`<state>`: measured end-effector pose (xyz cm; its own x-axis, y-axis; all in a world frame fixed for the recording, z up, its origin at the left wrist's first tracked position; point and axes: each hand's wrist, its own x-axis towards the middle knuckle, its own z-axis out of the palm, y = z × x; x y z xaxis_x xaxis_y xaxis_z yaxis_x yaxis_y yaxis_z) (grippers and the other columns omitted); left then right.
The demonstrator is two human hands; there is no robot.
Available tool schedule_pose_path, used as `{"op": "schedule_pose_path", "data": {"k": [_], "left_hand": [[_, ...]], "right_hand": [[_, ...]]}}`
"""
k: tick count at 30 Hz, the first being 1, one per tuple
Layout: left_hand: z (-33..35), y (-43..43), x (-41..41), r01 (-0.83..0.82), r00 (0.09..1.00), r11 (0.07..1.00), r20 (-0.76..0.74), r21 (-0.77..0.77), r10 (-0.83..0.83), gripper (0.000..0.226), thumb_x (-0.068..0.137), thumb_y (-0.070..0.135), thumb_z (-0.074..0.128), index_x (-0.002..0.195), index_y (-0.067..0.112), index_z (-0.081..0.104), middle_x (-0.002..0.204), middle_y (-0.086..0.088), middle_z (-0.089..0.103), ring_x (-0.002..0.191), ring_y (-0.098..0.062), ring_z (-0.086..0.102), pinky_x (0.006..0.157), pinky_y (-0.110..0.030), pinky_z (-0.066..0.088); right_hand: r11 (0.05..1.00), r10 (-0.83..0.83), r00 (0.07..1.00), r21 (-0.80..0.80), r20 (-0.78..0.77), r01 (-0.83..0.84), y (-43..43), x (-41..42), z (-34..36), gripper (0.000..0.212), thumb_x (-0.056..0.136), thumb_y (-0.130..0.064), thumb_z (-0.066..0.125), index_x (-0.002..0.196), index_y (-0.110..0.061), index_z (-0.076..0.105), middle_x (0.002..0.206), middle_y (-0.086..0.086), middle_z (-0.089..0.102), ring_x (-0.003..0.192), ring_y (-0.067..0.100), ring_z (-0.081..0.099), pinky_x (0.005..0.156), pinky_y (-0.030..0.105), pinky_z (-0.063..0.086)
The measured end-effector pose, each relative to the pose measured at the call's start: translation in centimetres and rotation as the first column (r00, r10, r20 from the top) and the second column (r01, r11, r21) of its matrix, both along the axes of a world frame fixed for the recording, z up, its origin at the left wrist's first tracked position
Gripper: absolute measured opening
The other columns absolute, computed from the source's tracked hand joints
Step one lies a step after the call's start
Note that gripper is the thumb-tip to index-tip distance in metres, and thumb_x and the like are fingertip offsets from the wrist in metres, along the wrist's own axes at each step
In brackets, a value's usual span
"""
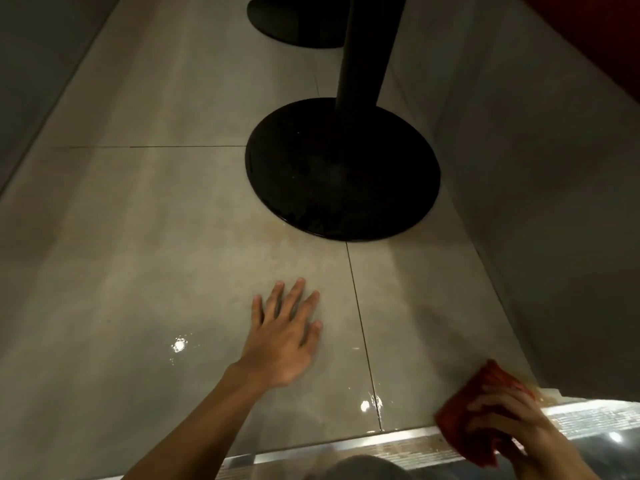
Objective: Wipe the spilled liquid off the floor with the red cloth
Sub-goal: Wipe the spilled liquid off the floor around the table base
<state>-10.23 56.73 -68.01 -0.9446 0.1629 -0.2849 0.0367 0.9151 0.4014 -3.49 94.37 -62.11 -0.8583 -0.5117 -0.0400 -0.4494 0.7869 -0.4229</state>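
My left hand (285, 336) lies flat on the grey floor tiles with its fingers spread and nothing in it. At the lower right, my right hand (509, 422) presses the red cloth (467, 408) onto the floor beside the wall corner and a metal floor strip. Wet liquid (375, 403) glistens along the tile joint between the two hands. Another shiny wet patch (178, 344) shows left of my left hand. A faint brownish stain (545, 394) runs along the strip next to the cloth.
A black round table base (343, 171) with its upright post (367, 53) stands on the tiles ahead. A second black base (298, 19) lies farther back. A grey wall (540, 209) runs along the right; the metal strip (408, 441) edges the floor near me.
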Motion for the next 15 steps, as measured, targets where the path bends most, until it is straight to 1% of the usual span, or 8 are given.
{"op": "schedule_pose_path", "data": {"k": [2,4,6,8,10,12,13,15], "left_hand": [[-0.1,-0.1,0.0,0.003,1.0,1.0,-0.015,0.01,-0.003,0.062,0.091,0.061,0.004,0.15,0.04,-0.002,0.157,0.015,-0.022,0.138,-0.012,-0.035,0.112,-0.045,-0.023],[0.1,-0.5,0.0,0.01,1.0,0.999,-0.025,0.044,-0.009,0.061,0.092,0.06,0.009,0.15,0.04,0.007,0.159,0.015,-0.016,0.14,-0.01,-0.031,0.113,-0.043,-0.021],[0.6,-1.1,-0.2,-0.006,0.998,0.994,-0.058,0.106,0.012,0.057,0.092,0.056,0.02,0.146,0.038,0.024,0.161,0.013,0.002,0.146,-0.011,-0.014,0.118,-0.04,-0.012],[1.3,-2.0,-0.6,-0.065,0.986,0.983,-0.143,0.175,0.091,0.053,0.089,0.048,0.034,0.139,0.034,0.042,0.154,0.01,0.028,0.145,-0.017,0.014,0.119,-0.037,0.01],[1.8,-3.4,-1.3,-0.156,0.957,0.97,-0.213,0.186,0.195,0.052,0.084,0.043,0.041,0.134,0.029,0.051,0.145,0.008,0.042,0.136,-0.018,0.032,0.114,-0.035,0.024],[1.9,-5.4,-2.3,-0.244,0.937,0.962,-0.225,0.122,0.267,0.054,0.086,0.043,0.043,0.137,0.027,0.048,0.146,0.004,0.041,0.136,-0.02,0.031,0.114,-0.037,0.023],[1.8,-6.4,-2.7,-0.284,0.935,0.956,-0.202,0.07,0.293,0.054,0.089,0.044,0.042,0.141,0.027,0.042,0.15,0.003,0.035,0.139,-0.021,0.025,0.116,-0.038,0.019],[1.4,-8.1,-3.2,-0.36,0.927,0.933,-0.117,-0.016,0.356,0.056,0.096,0.047,0.037,0.147,0.028,0.028,0.159,0.003,0.018,0.146,-0.021,0.009,0.119,-0.043,0.009]], "right_hand": [[0.999,0.005,1.0,0.037,-0.017,-0.005,-0.5,-0.3,0.7,0.039,0.097,-0.056,0.039,0.087,-0.039,0.072,0.107,-0.022,0.064,0.115,-0.002,0.051,0.091,0.022,0.042],[1.0,-0.021,0.999,0.021,-0.035,0.022,-0.8,-1.3,1.0,0.046,0.101,-0.052,0.03,0.082,-0.039,0.071,0.099,-0.024,0.066,0.105,-0.012,0.053,0.082,0.022,0.05],[0.993,-0.094,0.995,0.071,0.036,0.091,-1.6,-2.7,2.0,0.043,0.102,-0.021,0.045,0.075,-0.043,0.071,0.099,-0.022,0.065,0.097,-0.01,0.059,0.081,0.021,0.051],[0.98,-0.197,0.962,0.025,0.191,0.195,-2.2,-3.8,2.8,0.054,0.084,0.008,0.065,0.071,-0.043,0.075,0.094,-0.018,0.07,0.09,-0.001,0.066,0.083,0.02,0.05],[0.939,-0.275,0.929,-0.14,0.248,0.315,-4.7,-4.6,3.9,0.044,0.084,0.006,0.068,0.08,-0.037,0.076,0.09,-0.018,0.071,0.085,-0.004,0.066,0.075,0.01,0.048],[0.899,-0.301,0.912,-0.236,0.277,0.369,-8.9,-6.6,5.0,0.037,0.087,0.007,0.064,0.089,-0.028,0.075,0.087,-0.018,0.07,0.074,-0.007,0.065,0.057,0.005,0.044],[0.884,-0.267,0.916,-0.304,0.299,0.356,-11.2,-7.8,5.1,0.04,0.085,0.016,0.059,0.093,-0.02,0.075,0.084,-0.015,0.07,0.069,-0.008,0.063,0.055,0.002,0.041],[0.851,-0.17,0.943,-0.44,0.286,0.287,-16.1,-11.0,5.3,0.044,0.08,0.029,0.052,0.101,-0.005,0.071,0.081,-0.008,0.067,0.072,-0.008,0.063,0.063,0.0,0.042]]}}
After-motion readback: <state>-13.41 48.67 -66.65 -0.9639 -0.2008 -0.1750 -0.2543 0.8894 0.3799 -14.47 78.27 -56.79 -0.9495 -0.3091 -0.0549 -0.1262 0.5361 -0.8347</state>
